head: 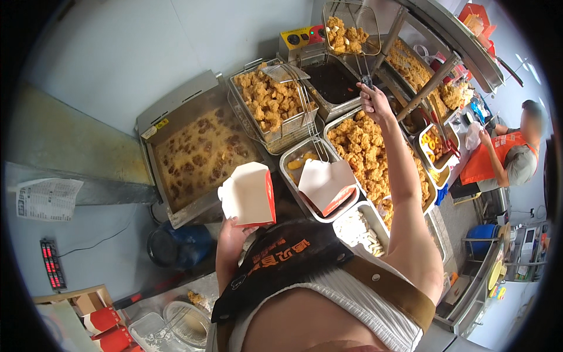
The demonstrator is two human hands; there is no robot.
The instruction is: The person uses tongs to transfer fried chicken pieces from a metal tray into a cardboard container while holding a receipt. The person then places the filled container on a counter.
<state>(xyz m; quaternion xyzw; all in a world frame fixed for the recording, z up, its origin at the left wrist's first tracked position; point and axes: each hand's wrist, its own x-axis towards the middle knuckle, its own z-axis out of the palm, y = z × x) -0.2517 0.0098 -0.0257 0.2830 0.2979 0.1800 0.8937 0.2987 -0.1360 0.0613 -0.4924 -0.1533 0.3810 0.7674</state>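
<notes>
My left hand (235,234) grips a red-and-white paper food carton (248,196) by its lower end. The carton's flaps stand up; its white inside faces me and I see nothing in it. My right hand (374,102) is closed around the black handle of a wire fry basket (373,33). Golden fried chicken pieces (345,38) with a few pale bits lie in that basket, held near the dark fryer well (332,83). Below my right forearm, a steel tray of fried chicken (358,136) is partly hidden. A second carton (327,182) rests on another steel tray (286,154).
Left, oil bubbles around browning pieces in a wide fryer (198,154). A wire-mesh skimmer (286,73) lies across a full basket of fried pieces (268,101). A metal shelf post (429,86) stands right of my hand. A co-worker in an orange apron (490,154) stands farther right.
</notes>
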